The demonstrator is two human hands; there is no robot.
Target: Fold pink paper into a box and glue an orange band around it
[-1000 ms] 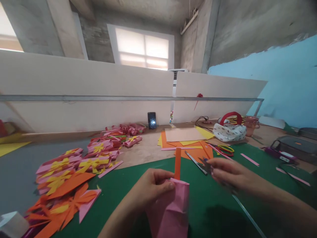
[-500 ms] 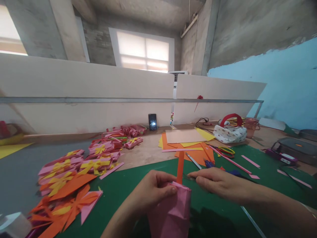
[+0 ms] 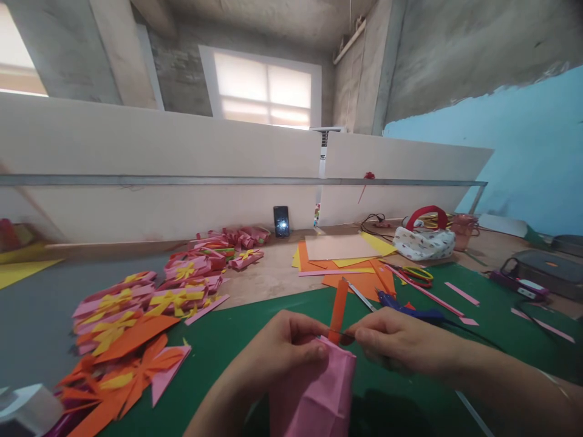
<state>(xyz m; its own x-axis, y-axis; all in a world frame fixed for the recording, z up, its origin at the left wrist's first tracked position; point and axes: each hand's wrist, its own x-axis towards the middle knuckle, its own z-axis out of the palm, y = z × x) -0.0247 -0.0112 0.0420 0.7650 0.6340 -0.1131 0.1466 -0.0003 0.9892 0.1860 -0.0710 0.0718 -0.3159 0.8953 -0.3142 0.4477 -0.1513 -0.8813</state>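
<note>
My left hand (image 3: 285,346) pinches the top edge of a folded pink paper bag (image 3: 319,394), thumb in front and fingers behind. An orange paper strip (image 3: 337,306) stands up from the bag's top edge, tilted slightly right. My right hand (image 3: 392,340) is closed, thumb against fingers, just right of the strip. From its fingertips a thin dark wire-like piece (image 3: 344,335) reaches left across the strip's base; its exact kind is too small to tell. The bag's lower part runs out of view.
Pink paper pieces with yellow bows (image 3: 182,297) and orange paper cutouts (image 3: 132,376) lie at left. Beyond my hands are a paper stack (image 3: 339,247), a craft knife (image 3: 359,295), a blue glue gun (image 3: 410,309) and scissors (image 3: 416,276). A green cutting mat (image 3: 273,309) lies beneath.
My right hand has moved slightly left, bringing the thin dark piece across the strip's base. The orange strip now leans more to the right. My left hand keeps its pinch on the bag.
</note>
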